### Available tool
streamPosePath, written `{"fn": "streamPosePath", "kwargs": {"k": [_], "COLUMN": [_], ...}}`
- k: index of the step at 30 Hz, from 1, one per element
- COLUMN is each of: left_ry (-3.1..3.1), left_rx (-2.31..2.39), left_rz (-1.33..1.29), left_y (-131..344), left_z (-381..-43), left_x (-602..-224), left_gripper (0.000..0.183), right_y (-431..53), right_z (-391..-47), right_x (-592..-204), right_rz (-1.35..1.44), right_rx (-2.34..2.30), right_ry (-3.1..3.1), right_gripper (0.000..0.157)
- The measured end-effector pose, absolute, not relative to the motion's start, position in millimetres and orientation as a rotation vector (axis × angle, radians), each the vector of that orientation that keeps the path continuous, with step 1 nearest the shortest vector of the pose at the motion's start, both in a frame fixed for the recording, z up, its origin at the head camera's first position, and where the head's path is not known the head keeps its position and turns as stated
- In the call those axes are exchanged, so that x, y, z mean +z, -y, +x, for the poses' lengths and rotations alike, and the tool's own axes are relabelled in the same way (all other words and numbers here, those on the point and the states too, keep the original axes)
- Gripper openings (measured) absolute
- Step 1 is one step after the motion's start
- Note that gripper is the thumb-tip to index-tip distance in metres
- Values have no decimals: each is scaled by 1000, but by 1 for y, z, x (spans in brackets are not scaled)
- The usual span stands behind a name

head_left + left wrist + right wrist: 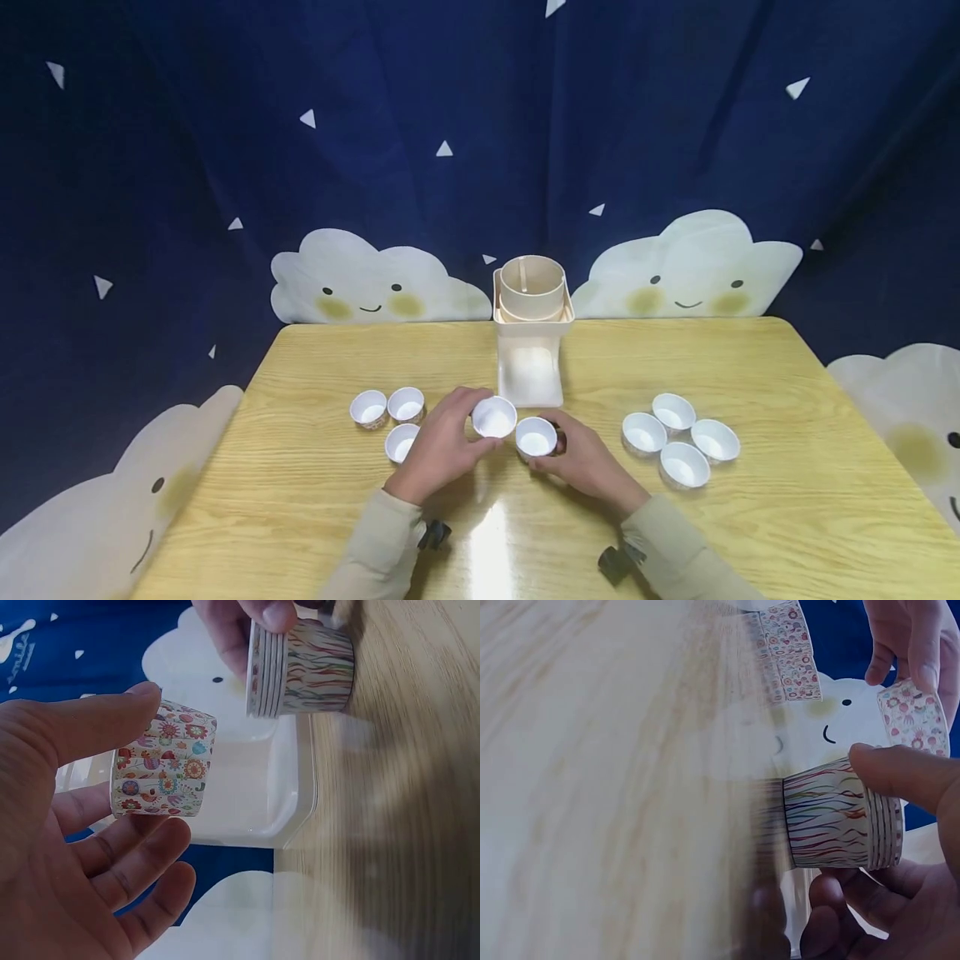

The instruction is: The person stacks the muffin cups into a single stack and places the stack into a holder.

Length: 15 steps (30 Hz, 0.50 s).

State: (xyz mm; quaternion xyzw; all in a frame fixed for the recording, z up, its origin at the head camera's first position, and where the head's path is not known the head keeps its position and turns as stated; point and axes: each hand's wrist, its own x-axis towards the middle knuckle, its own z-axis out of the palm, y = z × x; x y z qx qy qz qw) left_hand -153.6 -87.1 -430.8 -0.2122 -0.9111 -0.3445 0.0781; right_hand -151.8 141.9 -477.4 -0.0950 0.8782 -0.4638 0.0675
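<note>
My left hand (444, 446) holds a floral paper baking cup (169, 761) by its side, thumb on one side and fingers on the other. The cup is raised above the tabletop, its white inside facing up in the head view. Close to its right, my right hand (583, 460) grips a stack of nested paper cups (826, 817) between thumb and fingers. Wavy coloured stripes cover the outermost cup, and several rims show at the top of the stack. The stack's base is right at the table surface.
Behind the hands stands a cream-coloured stand (529, 367) with a round open tub (532, 287) on top. Three white-lined paper cups (369, 408) sit on the left, one partly behind my left hand. Several more cups (684, 467) cluster on the right of the wooden table (285, 517).
</note>
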Motion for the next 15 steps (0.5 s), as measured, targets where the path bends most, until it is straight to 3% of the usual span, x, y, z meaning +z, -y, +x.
{"fn": "streamPosePath", "kwargs": {"k": [15], "left_ry": [2771], "left_rx": [-1024], "left_rz": [-728], "left_y": [68], "left_z": [-154], "left_x": [-431], "left_gripper": [55], "right_y": [-144], "right_z": [-150], "right_x": [-477], "right_rz": [-340], "right_rx": [-1411], "right_ry": [-2639], "right_gripper": [57]}}
